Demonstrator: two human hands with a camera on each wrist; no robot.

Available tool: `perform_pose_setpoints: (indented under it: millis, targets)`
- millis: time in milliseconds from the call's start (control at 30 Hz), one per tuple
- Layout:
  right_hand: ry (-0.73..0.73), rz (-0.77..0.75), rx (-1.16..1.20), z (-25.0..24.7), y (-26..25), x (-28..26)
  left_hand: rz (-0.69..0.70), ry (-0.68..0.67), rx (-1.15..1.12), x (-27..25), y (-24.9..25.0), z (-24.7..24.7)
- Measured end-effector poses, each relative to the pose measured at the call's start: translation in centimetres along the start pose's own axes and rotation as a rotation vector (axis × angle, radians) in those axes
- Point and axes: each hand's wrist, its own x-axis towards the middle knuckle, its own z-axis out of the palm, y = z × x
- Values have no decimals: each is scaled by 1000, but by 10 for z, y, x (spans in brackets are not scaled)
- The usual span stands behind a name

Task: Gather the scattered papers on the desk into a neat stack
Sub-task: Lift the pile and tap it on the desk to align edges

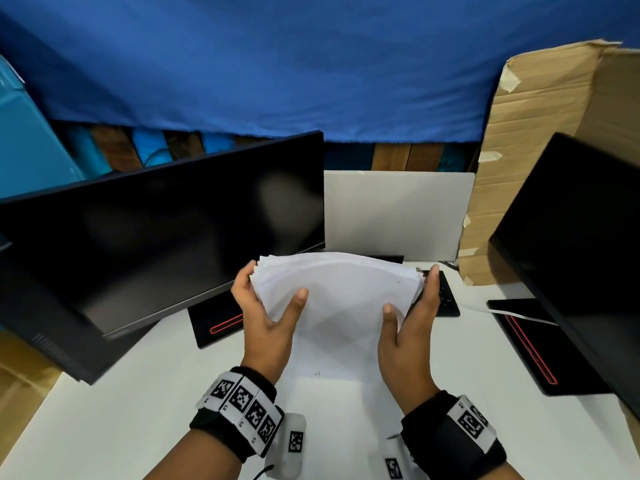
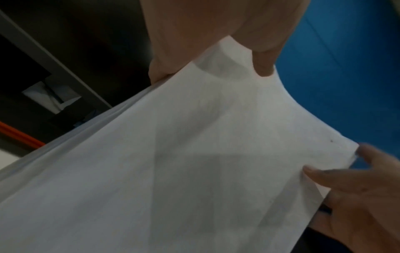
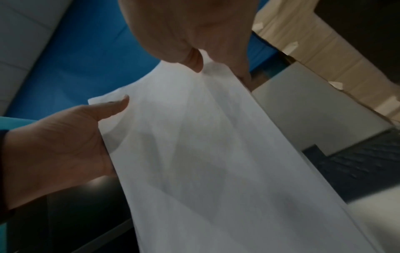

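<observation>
A bundle of white papers [image 1: 337, 303] stands on its lower edge on the white desk [image 1: 138, 410], its top bowed toward me. My left hand [image 1: 266, 306] grips the bundle's left side, thumb on the front and fingers behind. My right hand [image 1: 410, 317] grips the right side the same way. In the left wrist view the papers [image 2: 194, 162] fill the frame, with the left hand [image 2: 216, 42] at the top and the right hand [image 2: 357, 188] at the far corner. In the right wrist view the papers [image 3: 205, 162] run between the right hand [image 3: 194, 34] and the left hand [image 3: 65, 145].
A dark monitor [image 1: 156, 230] stands close on the left, its base [image 1: 218, 323] beside the papers. A second monitor [image 1: 581, 237] stands at right. A black keyboard [image 1: 446, 296] lies behind my right hand. A white board [image 1: 398, 213] and cardboard [image 1: 519, 150] rise behind.
</observation>
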Motion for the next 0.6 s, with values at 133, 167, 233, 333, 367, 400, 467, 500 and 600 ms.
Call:
perform_pose_setpoints:
  millis: [133,167,233,333,367,400,467,500,600]
  targets:
    - [0,-107,-134,1,-13,10,214,-12,152,4,10,4]
    - [-10,-100,-141,1,-13,12,271,-23,235,7,11,3]
    - [-10,-67,-136,2,-14,13,356,-47,363,11,11,2]
    - [4,-58,-117,2,-14,12,365,-6,378,12,11,3]
    - [-6,-59,-122,2,-15,12,349,15,372,13,11,2]
    - [-24,-53,-131,3,-15,11,327,29,355,13,11,1]
    - [-46,-36,-131,3,-14,11,265,55,279,13,13,3]
    - [-46,-39,-121,4,-15,11,231,73,219,12,16,6]
    - [-47,-97,-106,5,-17,9,140,196,93,16,23,16]
